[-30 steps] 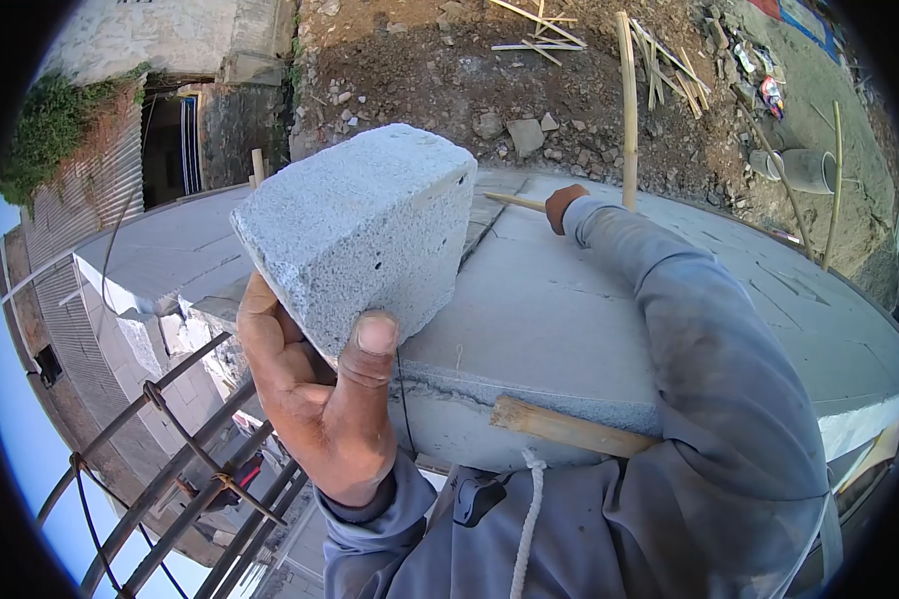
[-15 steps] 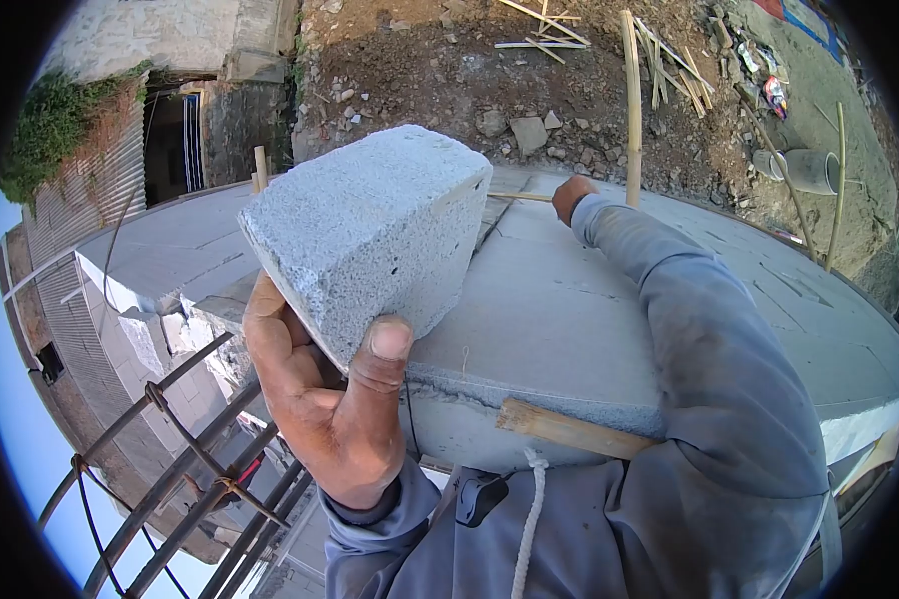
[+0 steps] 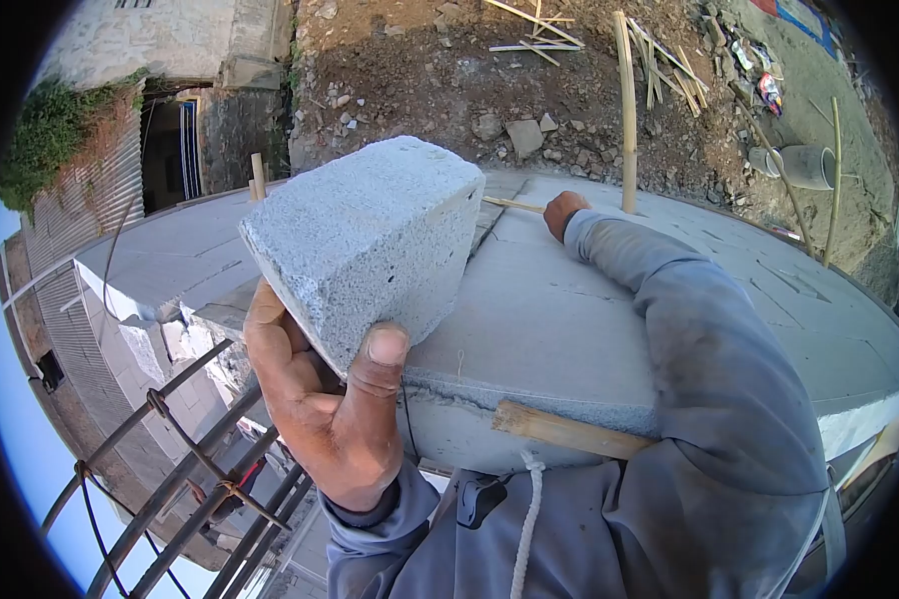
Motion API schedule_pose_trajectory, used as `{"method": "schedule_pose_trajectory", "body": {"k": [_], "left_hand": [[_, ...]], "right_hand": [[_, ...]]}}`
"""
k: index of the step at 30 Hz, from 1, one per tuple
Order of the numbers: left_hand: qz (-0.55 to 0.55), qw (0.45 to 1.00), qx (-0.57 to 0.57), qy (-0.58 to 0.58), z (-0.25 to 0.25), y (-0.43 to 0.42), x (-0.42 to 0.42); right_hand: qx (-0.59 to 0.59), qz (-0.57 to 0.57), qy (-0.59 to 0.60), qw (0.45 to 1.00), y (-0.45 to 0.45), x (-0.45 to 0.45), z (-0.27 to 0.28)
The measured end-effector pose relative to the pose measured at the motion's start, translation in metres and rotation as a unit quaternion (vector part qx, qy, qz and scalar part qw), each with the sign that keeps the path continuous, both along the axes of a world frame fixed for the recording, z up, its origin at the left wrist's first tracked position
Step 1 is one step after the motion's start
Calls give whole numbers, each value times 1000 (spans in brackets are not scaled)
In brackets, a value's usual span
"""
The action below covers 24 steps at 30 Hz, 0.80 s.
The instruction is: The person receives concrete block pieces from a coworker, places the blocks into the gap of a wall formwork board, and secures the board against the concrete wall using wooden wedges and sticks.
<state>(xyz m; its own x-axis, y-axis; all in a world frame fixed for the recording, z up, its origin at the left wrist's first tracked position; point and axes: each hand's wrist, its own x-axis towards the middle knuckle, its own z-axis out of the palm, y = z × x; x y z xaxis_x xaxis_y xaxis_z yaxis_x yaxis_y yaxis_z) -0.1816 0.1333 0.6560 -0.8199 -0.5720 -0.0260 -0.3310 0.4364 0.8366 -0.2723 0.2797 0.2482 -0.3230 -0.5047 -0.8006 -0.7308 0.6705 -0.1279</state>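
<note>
My left hand (image 3: 335,409) grips a pale grey aerated concrete block (image 3: 370,240) from below, thumb on its near face and fingers under its left side. The block is tilted above the top of a wall of similar blocks (image 3: 549,299) and hides part of it. My right arm reaches across the wall. At its far edge, my right hand (image 3: 566,213) is closed in a fist around the end of a thin wooden strip (image 3: 514,204); the fingers themselves are mostly hidden.
Tied steel rebar (image 3: 200,459) rises at the lower left, near my left forearm. A short piece of wood (image 3: 569,429) sticks out at the wall's near side. Bamboo poles (image 3: 626,120) stand beyond the wall, above rubble ground (image 3: 420,80) with loose wooden strips and buckets (image 3: 807,167).
My right fist has shifted slightly left and toward me, and the wooden strip moves with it. The block in my left hand has dipped a little at its top.
</note>
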Motion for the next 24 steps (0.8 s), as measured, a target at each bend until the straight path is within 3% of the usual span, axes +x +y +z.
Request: {"method": "schedule_pose_trajectory", "body": {"k": [8, 14, 17, 19, 21, 22, 24], "left_hand": [[-7, 1000, 16, 8, 0, -1, -1], [3, 1000, 8, 4, 0, 0, -3], [0, 1000, 16, 16, -2, 1, -1], [-12, 999, 25, 22, -1, 0, -2], [-14, 1000, 9, 15, -2, -3, 1], [-16, 1000, 0, 10, -3, -5, 2], [-20, 1000, -7, 6, -2, -4, 1]], "right_hand": [[18, -64, -118, 991, -25, -34, 20], [-43, -84, -145, 985, -31, -39, 14], [-30, 55, -145, 987, -27, -58, 62], [-32, 101, -127, 986, -21, -62, 51], [-48, 103, -93, 989, -14, -60, -7], [8, -53, -96, 994, -16, -57, 25], [-2, -68, -81, 994, -9, -49, 0]]}}
